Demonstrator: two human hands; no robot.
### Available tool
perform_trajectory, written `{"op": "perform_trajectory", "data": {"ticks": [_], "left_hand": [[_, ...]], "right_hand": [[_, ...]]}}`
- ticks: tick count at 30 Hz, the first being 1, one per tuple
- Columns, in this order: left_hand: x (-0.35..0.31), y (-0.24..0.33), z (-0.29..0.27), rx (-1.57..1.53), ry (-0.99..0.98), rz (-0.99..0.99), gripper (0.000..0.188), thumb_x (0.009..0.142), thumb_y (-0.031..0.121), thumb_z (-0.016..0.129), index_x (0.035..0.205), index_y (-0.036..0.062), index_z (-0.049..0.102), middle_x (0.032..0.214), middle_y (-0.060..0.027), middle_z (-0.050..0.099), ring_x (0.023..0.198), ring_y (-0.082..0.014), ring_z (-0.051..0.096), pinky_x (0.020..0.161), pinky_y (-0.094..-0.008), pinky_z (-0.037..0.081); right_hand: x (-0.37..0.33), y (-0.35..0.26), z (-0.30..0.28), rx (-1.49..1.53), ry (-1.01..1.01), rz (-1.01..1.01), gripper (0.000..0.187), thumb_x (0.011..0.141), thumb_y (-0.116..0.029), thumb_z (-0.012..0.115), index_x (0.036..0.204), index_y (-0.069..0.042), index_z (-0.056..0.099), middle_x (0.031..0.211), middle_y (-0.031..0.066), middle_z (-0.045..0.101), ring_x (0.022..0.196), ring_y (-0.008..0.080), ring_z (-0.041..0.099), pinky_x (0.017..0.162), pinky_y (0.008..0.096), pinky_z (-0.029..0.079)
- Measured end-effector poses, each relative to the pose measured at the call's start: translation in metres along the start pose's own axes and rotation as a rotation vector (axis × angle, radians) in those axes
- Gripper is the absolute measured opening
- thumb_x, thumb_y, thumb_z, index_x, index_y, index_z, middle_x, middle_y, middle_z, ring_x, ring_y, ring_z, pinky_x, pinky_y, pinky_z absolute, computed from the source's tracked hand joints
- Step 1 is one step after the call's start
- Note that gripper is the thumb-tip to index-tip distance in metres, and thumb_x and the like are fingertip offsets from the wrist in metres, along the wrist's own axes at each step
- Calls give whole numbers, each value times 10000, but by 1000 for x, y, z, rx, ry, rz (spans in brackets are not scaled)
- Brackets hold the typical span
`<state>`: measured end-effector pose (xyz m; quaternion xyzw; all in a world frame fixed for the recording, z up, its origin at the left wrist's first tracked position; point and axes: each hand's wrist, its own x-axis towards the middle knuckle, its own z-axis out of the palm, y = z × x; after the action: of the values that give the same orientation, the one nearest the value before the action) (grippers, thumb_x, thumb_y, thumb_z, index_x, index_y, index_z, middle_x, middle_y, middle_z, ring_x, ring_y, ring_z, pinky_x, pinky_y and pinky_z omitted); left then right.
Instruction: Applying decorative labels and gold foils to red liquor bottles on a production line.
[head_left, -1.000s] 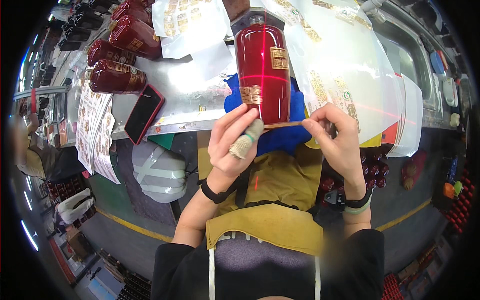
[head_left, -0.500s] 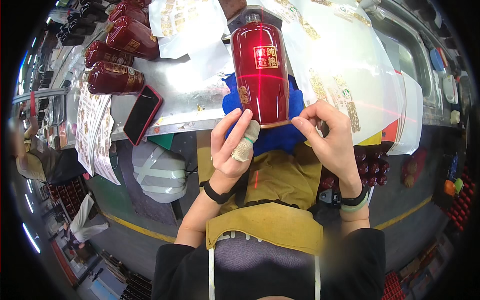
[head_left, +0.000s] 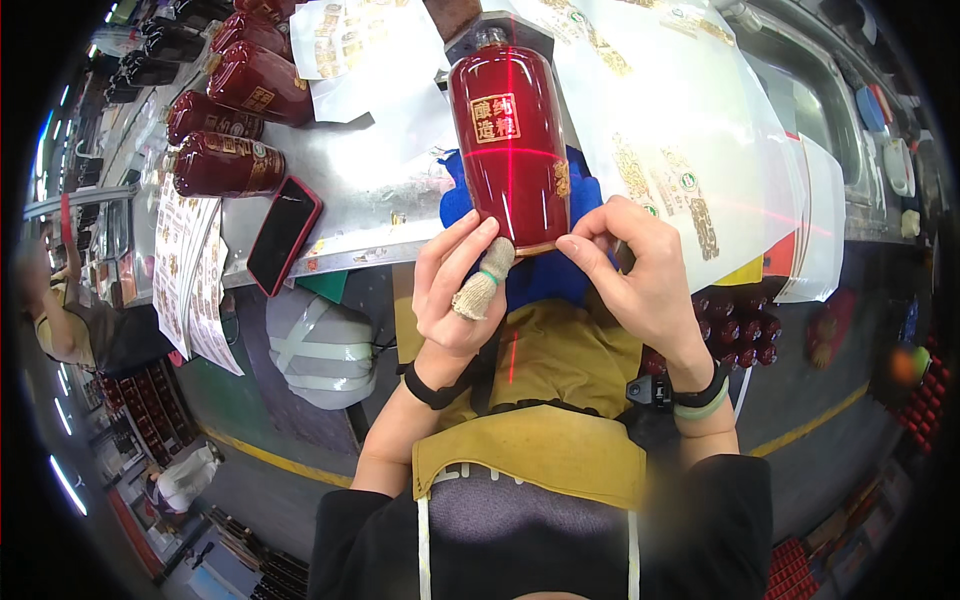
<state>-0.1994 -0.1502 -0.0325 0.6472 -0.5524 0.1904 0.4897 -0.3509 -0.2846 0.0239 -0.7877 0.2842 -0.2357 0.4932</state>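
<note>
A dark red glass bottle (head_left: 510, 170) with a square gold panel lies with its neck away from me, over a blue cloth (head_left: 455, 205). Red laser lines cross its face. My left hand (head_left: 455, 285) has its fingers against the bottle's lower left corner; a knitted finger sleeve with a green band covers one digit there. My right hand (head_left: 640, 265) is curled, thumb and forefinger brought together at the lower right of the base. Whether a small piece sits between those fingertips I cannot make out.
Several more red bottles (head_left: 230, 165) lie at the far left, beside a phone (head_left: 285, 235) and label sheets (head_left: 190, 265). White sheets with gold transfers (head_left: 700, 130) cover the right of the metal table (head_left: 370, 225). A grey taped bundle (head_left: 320, 345) is below its edge.
The bottle has turned about its length: its gold panel has shifted left, and a small gold ornament now shows at its right edge. My right fingertips have moved slightly left with the base.
</note>
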Motion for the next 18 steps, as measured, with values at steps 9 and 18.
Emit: {"op": "perform_trajectory", "data": {"ticks": [9,18], "left_hand": [[-3,9,-5,91,-88,6,346,816,-88,780,1144,21,755,1215,-147,730,1138,-352,676,927,-408,579],[5,16,-5,136,-154,41,226,813,-70,770,1028,0,760,1266,-155,717,1231,-379,641,968,-427,585]], "right_hand": [[1,2,1,-15,0,-22,156,903,-111,786,870,-4,677,788,89,638,630,198,595,612,334,478],[1,3,1,-16,0,-20,153,901,-113,786,869,-7,680,798,92,650,645,208,612,626,345,486]]}}
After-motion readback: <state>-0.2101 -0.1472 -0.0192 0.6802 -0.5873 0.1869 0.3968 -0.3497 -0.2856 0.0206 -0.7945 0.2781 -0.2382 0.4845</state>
